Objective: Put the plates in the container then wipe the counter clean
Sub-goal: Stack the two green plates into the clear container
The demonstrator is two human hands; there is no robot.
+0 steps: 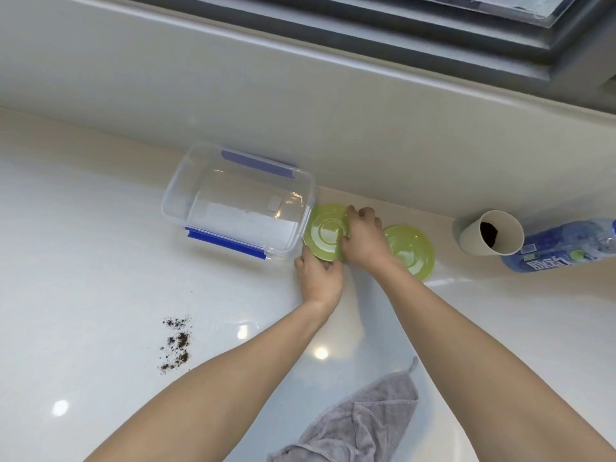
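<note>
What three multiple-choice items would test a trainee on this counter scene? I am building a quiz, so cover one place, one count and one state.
1. Where do the dark crumbs lie?
A. In the container
B. On the counter, left of the arms
C. On the cloth

2. How many green plates show?
A. Two
B. Three
C. One

3. What state is the container in?
A. Lidded
B. Holding plates
C. Open, no plates inside

Answers:
1 B: the crumbs sit on the bare counter, apart from the cloth.
2 A: one plate is gripped by the left hand and right hand; the other plate lies to its right.
3 C: no lid covers it and both plates are outside it.
</note>
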